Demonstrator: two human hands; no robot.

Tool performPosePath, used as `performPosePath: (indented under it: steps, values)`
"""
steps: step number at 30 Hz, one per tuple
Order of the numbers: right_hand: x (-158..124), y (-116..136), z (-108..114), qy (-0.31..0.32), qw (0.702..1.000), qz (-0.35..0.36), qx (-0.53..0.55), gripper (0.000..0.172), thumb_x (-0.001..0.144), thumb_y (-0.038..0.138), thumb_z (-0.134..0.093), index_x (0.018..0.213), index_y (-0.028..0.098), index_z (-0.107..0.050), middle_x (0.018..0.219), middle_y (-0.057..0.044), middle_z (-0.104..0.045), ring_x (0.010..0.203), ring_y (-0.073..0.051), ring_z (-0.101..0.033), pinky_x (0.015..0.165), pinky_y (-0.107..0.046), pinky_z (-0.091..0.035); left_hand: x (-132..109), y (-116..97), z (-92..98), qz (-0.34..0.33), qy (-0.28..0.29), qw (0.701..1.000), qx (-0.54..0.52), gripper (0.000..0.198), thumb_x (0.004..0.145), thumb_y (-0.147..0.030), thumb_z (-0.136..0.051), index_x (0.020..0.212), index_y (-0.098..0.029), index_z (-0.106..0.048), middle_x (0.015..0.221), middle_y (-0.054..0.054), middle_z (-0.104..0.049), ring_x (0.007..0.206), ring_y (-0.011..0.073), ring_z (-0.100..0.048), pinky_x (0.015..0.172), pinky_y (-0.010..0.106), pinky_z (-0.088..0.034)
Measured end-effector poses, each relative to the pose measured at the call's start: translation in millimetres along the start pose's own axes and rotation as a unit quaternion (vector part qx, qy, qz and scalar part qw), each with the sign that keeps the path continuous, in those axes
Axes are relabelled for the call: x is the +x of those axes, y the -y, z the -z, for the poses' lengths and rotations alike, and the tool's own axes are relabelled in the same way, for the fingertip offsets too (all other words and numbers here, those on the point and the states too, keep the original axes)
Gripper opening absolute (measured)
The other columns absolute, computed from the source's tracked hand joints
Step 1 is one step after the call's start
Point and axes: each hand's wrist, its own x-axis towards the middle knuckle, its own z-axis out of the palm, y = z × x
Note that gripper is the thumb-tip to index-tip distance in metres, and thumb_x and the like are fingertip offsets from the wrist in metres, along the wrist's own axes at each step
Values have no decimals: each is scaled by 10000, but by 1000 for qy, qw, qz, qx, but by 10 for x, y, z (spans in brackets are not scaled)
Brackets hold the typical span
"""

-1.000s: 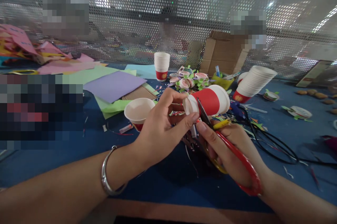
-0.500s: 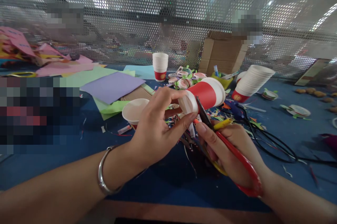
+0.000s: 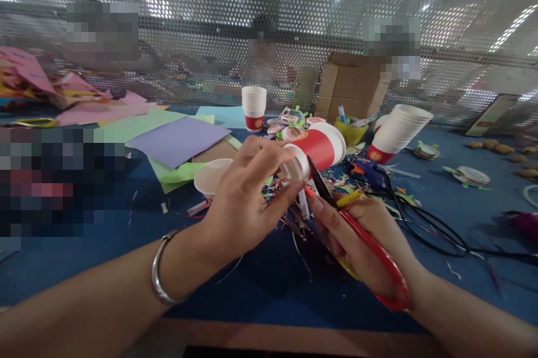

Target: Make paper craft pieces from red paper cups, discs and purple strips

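My left hand (image 3: 246,198), with a silver bangle at the wrist, grips one end of a red and white paper cup (image 3: 317,149) between thumb and fingers. The cup lies on its side in the air, its wider white end pointing right. In my right hand (image 3: 370,240) are scissors (image 3: 374,251) with red and yellow handles. Their dark blades reach up to the cup's near end, by my left thumb; whether they bite into the paper I cannot tell. A narrow white strip (image 3: 303,205) hangs under the cup. Another paper cup (image 3: 212,176) stands partly behind my left hand.
Stacked paper cups (image 3: 254,106) stand at the back, and a leaning stack (image 3: 399,131) stands right. Coloured paper (image 3: 180,139) covers the back left. Paper scraps, a blue glue gun (image 3: 372,173) with a black cable (image 3: 437,235), and a cardboard box (image 3: 351,86) are beyond my hands.
The held cup and both hands have shifted slightly left in view, along with the scissors. Both grips stay the same.
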Motion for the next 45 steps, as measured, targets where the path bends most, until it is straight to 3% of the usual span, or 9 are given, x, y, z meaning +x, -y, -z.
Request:
performPosePath:
  steps: [7,10,14,20,24,30,36,41,45]
  values:
    - [49,-12,26,0,1000,-12,-23,616,881,629,-662,458,208,-512,353,25,-475,322,-93,-447,360,-216,-330,34,84,10,-5,46,997,54,313,891,-209,-706,1184,-241,-603,1168,89,-649,1148,273,-618,985,487,-573]
    - [58,2,33,-3,1000,5,-20,583,876,619,-676,493,207,-524,377,32,-484,340,-93,-449,363,-216,-334,13,84,-46,66,47,995,-57,345,888,-227,-722,1202,-243,-579,1211,94,-625,1147,258,-629,938,431,-614]
    - [73,-2,34,-18,997,53,-45,579,871,632,-672,502,219,-504,375,41,-460,346,-96,-423,358,-228,-317,2,18,-131,186,12,955,-231,449,864,-287,-772,1220,-252,-500,1257,103,-609,1104,229,-668,847,349,-656]
    - [77,10,33,-39,993,87,-66,479,877,602,-685,606,217,-598,434,43,-494,399,-110,-438,395,-239,-329,11,-33,-157,283,-21,920,-270,430,872,-393,-763,1155,-198,-505,1188,111,-644,967,201,-708,690,287,-651]
    - [64,40,34,-33,993,85,-82,493,887,602,-672,581,224,-589,436,31,-484,404,-120,-437,400,-243,-340,3,-26,-142,270,-19,924,-269,365,880,-389,-757,1094,-208,-523,1139,90,-666,958,197,-701,664,275,-635]
    - [50,39,24,-24,995,71,-66,413,886,613,-666,759,222,-708,439,24,-540,378,-140,-478,368,-250,-341,-31,-25,-109,205,32,945,-254,258,916,-279,-713,1122,-235,-563,1093,74,-652,982,205,-680,775,343,-649]
    - [2,48,7,-30,994,80,-73,554,906,587,-655,505,224,-535,397,13,-496,449,-151,-541,428,-247,-385,-103,-43,-96,132,-3,976,-172,329,887,-233,-736,1188,-259,-608,1114,78,-646,1100,263,-636,899,444,-618]
    - [-5,55,4,-25,991,110,-74,505,958,522,-607,552,223,-563,398,22,-483,486,-151,-562,467,-241,-411,-128,-73,-107,119,-16,980,-156,336,883,-205,-734,1188,-258,-604,1109,77,-619,1086,255,-619,886,430,-623]
    - [-8,50,9,-12,992,108,-69,522,968,527,-585,544,224,-544,367,32,-462,397,-122,-479,418,-241,-366,-129,-68,-106,111,-4,979,-169,320,901,-188,-707,1187,-247,-576,1144,76,-559,1045,219,-620,852,389,-644]
